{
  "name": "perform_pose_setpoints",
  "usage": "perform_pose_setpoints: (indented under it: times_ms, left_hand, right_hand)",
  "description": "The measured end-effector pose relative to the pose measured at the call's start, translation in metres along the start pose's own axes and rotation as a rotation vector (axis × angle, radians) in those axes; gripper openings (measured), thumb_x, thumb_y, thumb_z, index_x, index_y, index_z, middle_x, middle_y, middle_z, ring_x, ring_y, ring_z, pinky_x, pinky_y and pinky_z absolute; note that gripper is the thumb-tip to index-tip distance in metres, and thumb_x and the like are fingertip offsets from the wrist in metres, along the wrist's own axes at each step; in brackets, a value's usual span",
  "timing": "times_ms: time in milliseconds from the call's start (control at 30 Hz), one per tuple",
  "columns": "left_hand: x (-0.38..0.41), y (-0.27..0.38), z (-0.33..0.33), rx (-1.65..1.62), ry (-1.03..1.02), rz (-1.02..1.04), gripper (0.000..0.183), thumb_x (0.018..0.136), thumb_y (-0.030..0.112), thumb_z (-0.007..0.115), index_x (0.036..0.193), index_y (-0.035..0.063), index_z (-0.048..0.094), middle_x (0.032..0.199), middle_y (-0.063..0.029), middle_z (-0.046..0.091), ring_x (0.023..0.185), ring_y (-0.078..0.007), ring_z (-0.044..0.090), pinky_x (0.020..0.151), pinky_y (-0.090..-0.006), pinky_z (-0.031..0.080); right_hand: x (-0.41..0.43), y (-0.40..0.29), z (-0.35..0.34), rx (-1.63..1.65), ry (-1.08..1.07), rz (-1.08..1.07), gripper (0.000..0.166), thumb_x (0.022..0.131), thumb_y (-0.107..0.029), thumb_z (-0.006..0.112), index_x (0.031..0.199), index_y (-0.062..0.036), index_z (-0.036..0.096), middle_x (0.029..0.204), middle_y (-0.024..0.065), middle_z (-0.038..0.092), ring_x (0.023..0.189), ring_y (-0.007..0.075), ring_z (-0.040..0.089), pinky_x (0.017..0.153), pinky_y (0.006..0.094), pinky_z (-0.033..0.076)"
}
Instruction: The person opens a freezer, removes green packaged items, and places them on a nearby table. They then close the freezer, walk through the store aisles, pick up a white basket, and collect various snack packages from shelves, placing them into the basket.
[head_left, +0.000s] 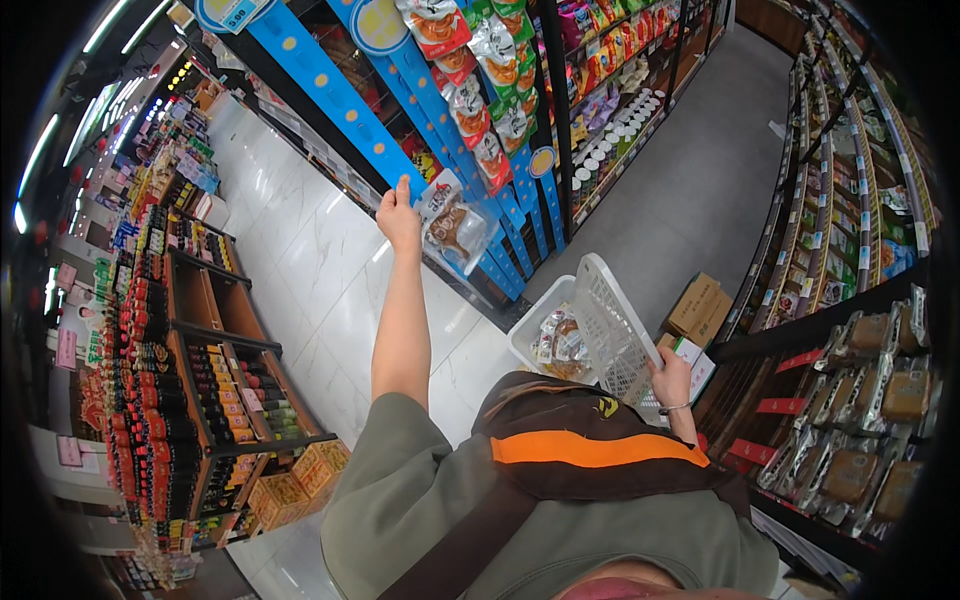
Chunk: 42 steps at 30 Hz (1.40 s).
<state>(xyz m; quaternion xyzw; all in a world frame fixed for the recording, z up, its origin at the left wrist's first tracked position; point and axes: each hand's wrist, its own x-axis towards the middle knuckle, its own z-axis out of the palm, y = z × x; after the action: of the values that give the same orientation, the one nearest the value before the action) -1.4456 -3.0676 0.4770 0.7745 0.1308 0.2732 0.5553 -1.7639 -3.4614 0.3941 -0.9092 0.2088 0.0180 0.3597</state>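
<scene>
My left hand (400, 217) is raised at a blue hanging display strip (375, 139), its fingers at the top corner of a clear plastic pack of brown food (452, 225). Whether the pack also hangs on the strip cannot be told. Farther along the rack, red and green snack packets (487, 154) hang in rows. Low on the right, my right hand (670, 379) grips the rim of a white perforated plastic basket (619, 330), which is tilted up. Beside and partly behind it is a white plastic bin (536, 322) with several food packs (562, 345) in it.
Cardboard boxes (699, 307) stand on the floor past the basket. Shelves of packaged goods (832, 202) line the right, with vacuum-packed brown blocks (847, 472) nearer me. A wooden shelf of bottles (217, 382) stands left, across the tiled floor (315, 255). A dark bag with an orange stripe (600, 450) hangs at my front.
</scene>
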Motion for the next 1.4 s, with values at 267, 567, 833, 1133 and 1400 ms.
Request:
perform_pose_setpoints:
  times_ms: [267, 567, 833, 1133, 1400]
  left_hand:
    - [-0.010, 0.015, -0.013, -0.291, -0.321, -0.335, 0.054, 0.086, 0.043, 0.059, 0.114, -0.0039, 0.056, 0.109, -0.0106, 0.058, 0.100, -0.0181, 0.050, 0.088, -0.0307, 0.038]
    - [-0.031, 0.015, -0.011, 0.227, -0.335, 0.034, 0.040, 0.080, 0.032, 0.066, 0.106, 0.0018, 0.056, 0.107, -0.0182, 0.059, 0.100, -0.0320, 0.055, 0.086, -0.0365, 0.043]
    - [-0.038, 0.009, -0.021, 0.431, 0.181, 0.476, 0.022, 0.069, 0.002, 0.069, 0.089, 0.0029, 0.059, 0.080, -0.0148, 0.061, 0.078, -0.0351, 0.058, 0.070, -0.0434, 0.045]
    - [-0.020, 0.072, -0.029, 0.324, 0.247, 0.576, 0.005, 0.074, 0.007, 0.066, 0.077, 0.0033, 0.063, 0.075, -0.0108, 0.063, 0.069, -0.0281, 0.060, 0.064, -0.0356, 0.047]
    - [-0.005, 0.019, -0.030, 0.352, -0.017, -0.041, 0.025, 0.076, 0.017, 0.067, 0.096, 0.0024, 0.065, 0.090, -0.0167, 0.066, 0.083, -0.0287, 0.063, 0.078, -0.0367, 0.047]
  right_hand:
    - [0.006, 0.001, 0.001, 0.014, -0.007, -0.046, 0.019, 0.076, -0.015, 0.063, 0.094, -0.0067, 0.064, 0.082, 0.0202, 0.063, 0.081, 0.0389, 0.060, 0.071, 0.0440, 0.047]
    - [0.002, 0.004, 0.007, -0.001, -0.012, -0.039, 0.019, 0.076, -0.015, 0.063, 0.093, -0.0071, 0.064, 0.081, 0.0195, 0.064, 0.080, 0.0384, 0.060, 0.071, 0.0443, 0.047]
    - [0.001, 0.012, 0.006, 0.022, 0.025, -0.040, 0.019, 0.075, -0.015, 0.064, 0.093, -0.0062, 0.064, 0.080, 0.0196, 0.064, 0.079, 0.0383, 0.061, 0.071, 0.0442, 0.047]
    - [0.005, 0.009, -0.001, 0.014, 0.022, -0.040, 0.020, 0.076, -0.011, 0.065, 0.094, -0.0018, 0.063, 0.081, 0.0199, 0.064, 0.077, 0.0363, 0.062, 0.067, 0.0404, 0.048]
    - [0.004, 0.008, 0.001, 0.023, 0.026, -0.017, 0.020, 0.076, -0.011, 0.065, 0.093, -0.0004, 0.062, 0.079, 0.0197, 0.063, 0.075, 0.0349, 0.063, 0.065, 0.0395, 0.048]
